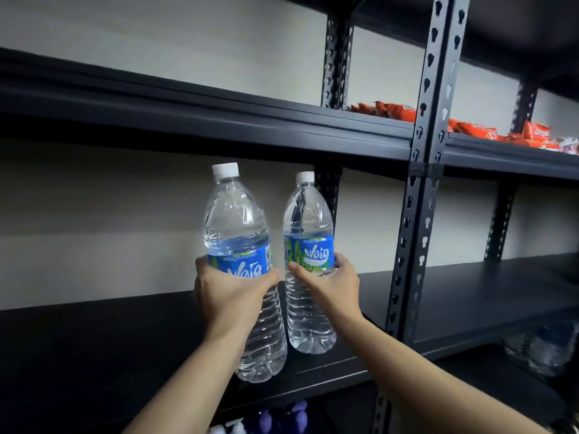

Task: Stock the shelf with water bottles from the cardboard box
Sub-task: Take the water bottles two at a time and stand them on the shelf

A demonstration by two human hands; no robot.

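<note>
Left hand point(233, 289) wraps around the left bottle point(238, 227) at the label's lower edge, fingers curled round the far side, thumb on the near right. Right hand point(332, 286) grips the right bottle point(308, 220) the same way, at the blue label, thumb across the front. Hands are close together, not touching; the bottles stand side by side, upright, with a narrow gap between them. Both are clear, full, white-capped. The left bottle sits nearer the camera, its base over the front edge of the dark shelf board point(94, 355) below the hands; the right bottle's base is further in on that board. Cannot tell whether either base touches the board. Above the hands runs an upper board point(219, 120); up and right of the right hand, red snack packets point(398, 111) lie on it. A slotted post point(419, 183) stands right of the right hand. Below right, blurred, more bottles point(545, 349) sit on a lower level. Between the forearms at the bottom, purple items point(282, 415), unclear what. Pale wall point(125, 220) behind
</note>
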